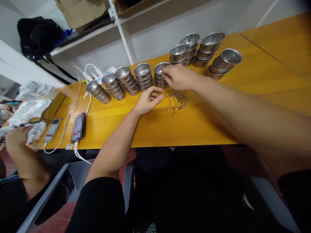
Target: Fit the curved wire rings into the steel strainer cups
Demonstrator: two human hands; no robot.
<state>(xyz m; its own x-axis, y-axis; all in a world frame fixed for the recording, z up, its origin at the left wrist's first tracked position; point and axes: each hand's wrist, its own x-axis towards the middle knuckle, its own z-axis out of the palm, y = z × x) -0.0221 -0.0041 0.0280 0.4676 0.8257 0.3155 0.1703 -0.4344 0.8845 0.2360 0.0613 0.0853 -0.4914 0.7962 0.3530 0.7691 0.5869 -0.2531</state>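
Observation:
My right hand (178, 77) is at the near right side of a stack of perforated metal cups (160, 67), its bent fingers closed at the top cup's rim. The fingertips partly cover that rim. Just left of it, my left hand (147, 100) is held low over the table, fingers loosely curved and apart, with nothing visible in it. A loose pile of thin curved metal wires (180, 101) lies on the table below my right hand. Directly behind my left hand stands another stack of perforated cups (143, 72).
More cup stacks (123, 75) run to the left, and taller ones (211, 45) stand at the back right, one leaning (228, 60). Two phones (78, 127) with white cables (79, 97) lie left. A co-worker's arm (24, 152) is near plastic bags (29, 111). Shelves (126, 38) rise behind.

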